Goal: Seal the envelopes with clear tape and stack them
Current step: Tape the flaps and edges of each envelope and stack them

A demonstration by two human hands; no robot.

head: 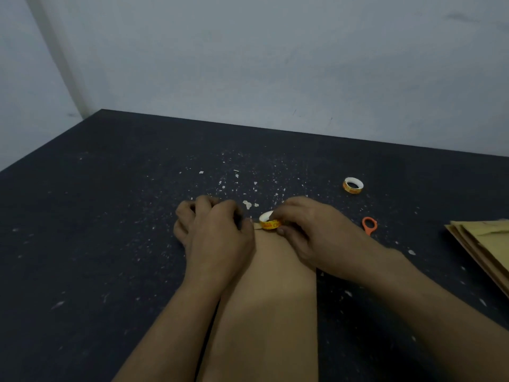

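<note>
A brown envelope point(271, 293) lies lengthwise on the dark table, running from the bottom edge up to my hands. At its far end my right hand point(308, 232) holds a small yellow roll of clear tape point(269, 221) between thumb and fingers. My left hand point(214, 230) is curled over the envelope's far left corner, its thumb at the loose tape end just left of the roll. The envelope's flap is hidden under my hands.
A second yellow tape roll point(353, 185) lies farther back on the right. Orange-handled scissors point(369, 226) sit just right of my right hand. A stack of brown envelopes point(484, 244) lies at the right edge. White paper flecks dot the dark table point(110, 216).
</note>
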